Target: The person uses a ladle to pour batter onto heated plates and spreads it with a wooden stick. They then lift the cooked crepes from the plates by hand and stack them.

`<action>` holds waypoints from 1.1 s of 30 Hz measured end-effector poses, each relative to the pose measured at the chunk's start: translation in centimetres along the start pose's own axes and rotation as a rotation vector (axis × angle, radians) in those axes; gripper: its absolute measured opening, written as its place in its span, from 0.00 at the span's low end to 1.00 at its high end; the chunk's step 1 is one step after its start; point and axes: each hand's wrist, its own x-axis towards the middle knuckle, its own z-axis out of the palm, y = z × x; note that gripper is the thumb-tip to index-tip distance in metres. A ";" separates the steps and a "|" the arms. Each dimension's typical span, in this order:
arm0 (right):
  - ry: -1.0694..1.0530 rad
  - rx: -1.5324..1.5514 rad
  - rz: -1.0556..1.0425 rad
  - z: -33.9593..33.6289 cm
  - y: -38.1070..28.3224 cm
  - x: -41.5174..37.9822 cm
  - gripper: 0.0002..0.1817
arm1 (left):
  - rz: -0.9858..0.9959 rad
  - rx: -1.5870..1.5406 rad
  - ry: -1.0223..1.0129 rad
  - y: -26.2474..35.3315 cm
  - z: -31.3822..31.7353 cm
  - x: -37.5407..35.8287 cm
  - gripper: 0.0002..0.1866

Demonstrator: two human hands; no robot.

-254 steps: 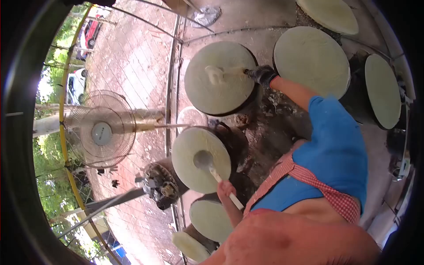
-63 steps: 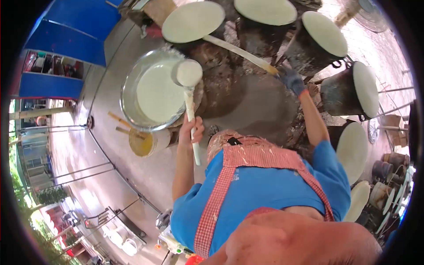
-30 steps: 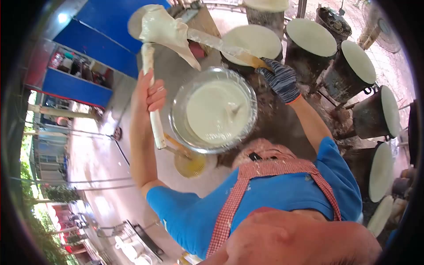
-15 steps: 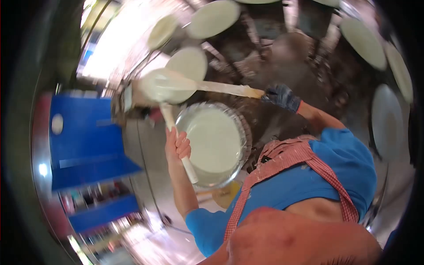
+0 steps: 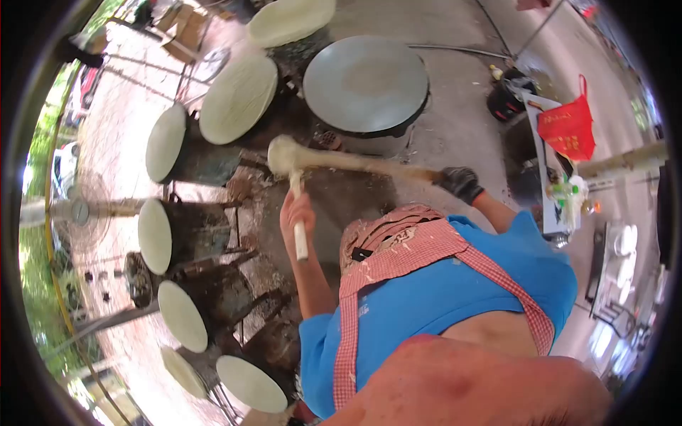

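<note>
My left hand [image 5: 295, 216], bare, is wrapped round the white handle of a ladle [image 5: 301, 241], whose round head points away from me and looks coated in pale batter. In my right hand [image 5: 460, 183], which wears a dark glove, is the end of a long wooden spatula [image 5: 369, 166]. The spatula reaches left, and its far end overlaps the ladle's head; motion blur hides whether they touch. Just beyond both tools lies a bare grey round griddle [image 5: 366, 85] with a faint darker patch in its middle.
Several round griddles covered in pale batter, such as one griddle [image 5: 239, 98] at upper left, curve down the left side. On the right are a red bag [image 5: 568, 129] on a narrow table, a black bucket [image 5: 509, 96] and a post [image 5: 625, 160].
My view has swung round to the right. The bowl of batter that was beside my left hand is out of view, and the bare griddle is now ahead. Both hands still hold their tools.
</note>
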 end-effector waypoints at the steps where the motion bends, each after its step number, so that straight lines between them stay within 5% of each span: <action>1: -0.044 -0.122 0.229 -2.7 1.3 -0.9 0.24 | -0.060 0.048 0.021 -0.3 0.8 4.0 0.16; 3: 0.030 0.010 0.427 -6.0 2.1 -2.0 0.23 | -0.278 0.170 0.039 1.1 1.9 10.7 0.15; 5: 0.149 0.161 0.591 -7.2 1.6 -0.9 0.24 | -0.281 0.500 0.217 2.5 4.0 16.7 0.14; 7: 0.593 0.271 0.292 -6.6 1.0 1.3 0.23 | -0.102 1.290 0.246 3.1 5.4 22.6 0.08; 8: 0.641 0.235 0.160 -6.0 0.5 3.2 0.23 | -0.057 1.532 0.344 2.5 6.1 25.2 0.18; 9: 0.671 0.240 0.178 -6.4 -1.5 4.8 0.23 | -0.079 1.558 0.328 2.2 5.5 27.6 0.18; 11: 0.363 0.080 0.349 -7.4 -5.3 7.8 0.23 | 0.045 1.707 0.382 3.1 3.0 31.9 0.25; 15: 0.272 0.053 0.573 -3.5 -2.4 11.3 0.20 | 0.228 2.179 0.397 7.0 0.0 35.9 0.32; 17: 0.561 0.387 0.373 -4.0 -1.0 10.4 0.18 | 0.752 2.969 0.234 7.7 0.6 34.2 0.36; 18: 0.436 0.908 0.657 -4.5 -2.3 10.0 0.17 | 0.751 2.962 0.237 8.0 1.0 33.9 0.36; 20: 0.538 1.036 0.664 -4.3 -5.5 14.2 0.17 | 0.586 3.223 0.349 7.0 2.3 33.5 0.37; 22: 0.619 1.188 0.683 -2.8 -6.0 15.2 0.18 | 0.555 3.104 0.314 5.7 3.6 33.4 0.37; 24: 0.465 0.237 0.625 -2.6 -5.2 17.9 0.17 | 0.537 3.026 0.274 4.9 6.1 32.7 0.37; 26: 0.328 0.587 0.580 5.7 7.0 22.7 0.17 | 1.056 2.578 -0.060 4.2 9.1 32.6 0.39; 28: 0.410 0.807 0.640 0.2 -0.3 21.1 0.19 | 0.953 2.438 -0.180 7.2 11.0 31.1 0.40; 29: 0.459 0.915 0.668 -3.0 -4.4 20.2 0.20 | 0.717 2.295 -0.127 8.7 10.9 29.4 0.39; 32: 0.751 0.314 0.544 3.9 -3.9 27.8 0.18 | 0.286 2.351 0.306 9.0 9.0 21.7 0.37; 33: 0.672 0.129 0.417 3.4 -3.2 26.9 0.20 | 0.223 2.392 0.395 10.9 6.5 19.6 0.36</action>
